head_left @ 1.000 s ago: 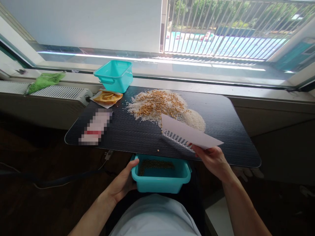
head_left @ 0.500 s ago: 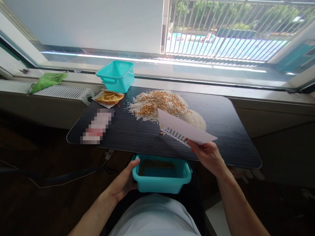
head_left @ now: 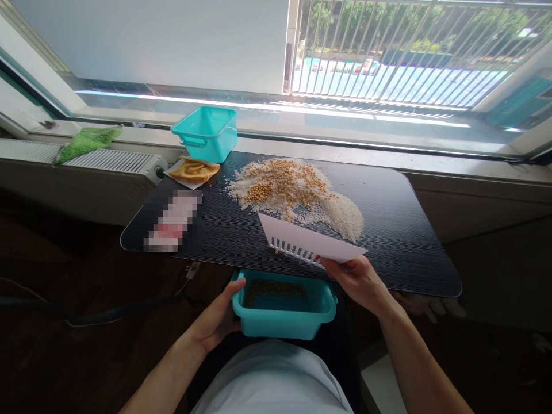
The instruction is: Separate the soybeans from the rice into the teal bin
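Note:
My left hand [head_left: 219, 313] grips the left end of a turquoise plastic bin [head_left: 280, 323], thumb on the rim. Small brownish grains lie inside that bin, which sits at my lap under the table's front edge. In my right hand [head_left: 356, 282] is a white slotted card [head_left: 314, 240], held by its right end and tilted, with its row of slots toward me. A few yellow peas show by the slots. Behind the card spreads a pile of white rice mixed with yellow peas [head_left: 282, 181] on the dark table [head_left: 397, 241].
A second turquoise bin [head_left: 209, 138] stands at the table's back left, beside a folded yellow cloth [head_left: 194, 171] on white paper. A blurred-out pinkish item [head_left: 175, 221] lies at the left. Beyond are a radiator [head_left: 116, 162] with a green cloth [head_left: 88, 142] and a window.
My right hand has drawn the slotted card toward me and slightly left, away from the pile and nearer the table's front edge. My left hand and the lap bin stay in place.

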`<move>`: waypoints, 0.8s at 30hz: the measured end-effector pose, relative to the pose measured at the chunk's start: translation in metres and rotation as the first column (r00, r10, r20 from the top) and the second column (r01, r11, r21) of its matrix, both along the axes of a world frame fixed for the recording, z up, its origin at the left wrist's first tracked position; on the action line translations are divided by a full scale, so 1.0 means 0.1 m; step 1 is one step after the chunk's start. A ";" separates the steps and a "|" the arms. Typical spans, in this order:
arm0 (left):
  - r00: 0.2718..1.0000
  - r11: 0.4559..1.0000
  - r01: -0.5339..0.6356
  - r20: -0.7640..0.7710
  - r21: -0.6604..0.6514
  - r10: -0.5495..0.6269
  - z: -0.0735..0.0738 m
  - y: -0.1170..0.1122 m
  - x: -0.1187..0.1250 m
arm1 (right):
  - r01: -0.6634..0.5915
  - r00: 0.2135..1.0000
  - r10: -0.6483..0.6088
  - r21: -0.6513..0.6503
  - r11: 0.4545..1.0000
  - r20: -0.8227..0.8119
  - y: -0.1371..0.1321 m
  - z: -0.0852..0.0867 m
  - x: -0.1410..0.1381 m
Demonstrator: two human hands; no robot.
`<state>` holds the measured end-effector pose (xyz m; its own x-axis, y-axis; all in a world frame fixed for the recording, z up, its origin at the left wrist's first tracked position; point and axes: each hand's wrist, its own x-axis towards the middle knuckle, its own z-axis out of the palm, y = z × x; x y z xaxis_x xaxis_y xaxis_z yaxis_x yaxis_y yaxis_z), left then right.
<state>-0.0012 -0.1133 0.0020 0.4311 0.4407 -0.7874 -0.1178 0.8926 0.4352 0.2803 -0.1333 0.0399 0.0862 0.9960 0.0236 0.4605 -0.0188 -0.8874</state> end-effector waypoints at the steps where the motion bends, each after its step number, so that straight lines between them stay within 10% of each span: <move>1: 1.000 1.000 -0.001 0.000 0.002 0.001 -0.01 0.00 -0.01 | -0.008 1.000 0.008 0.004 1.000 -0.001 0.01 -0.01 -0.02; 13: 0.999 0.998 -0.011 0.033 0.056 0.009 0.06 0.01 -0.18 | -0.243 0.962 0.226 -0.105 0.964 -0.150 0.02 0.07 -0.27; 24: 0.999 0.991 0.009 0.031 0.130 -0.013 -0.09 0.00 -0.15 | 0.009 0.985 -0.003 0.030 0.999 -0.171 -0.21 -0.06 -0.30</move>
<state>-0.0164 -0.1130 -0.0067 0.4599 0.5334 -0.7099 -0.1236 0.8301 0.5437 0.2501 -0.1547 0.0342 0.0975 0.9945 0.0388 0.3023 0.0076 -0.9532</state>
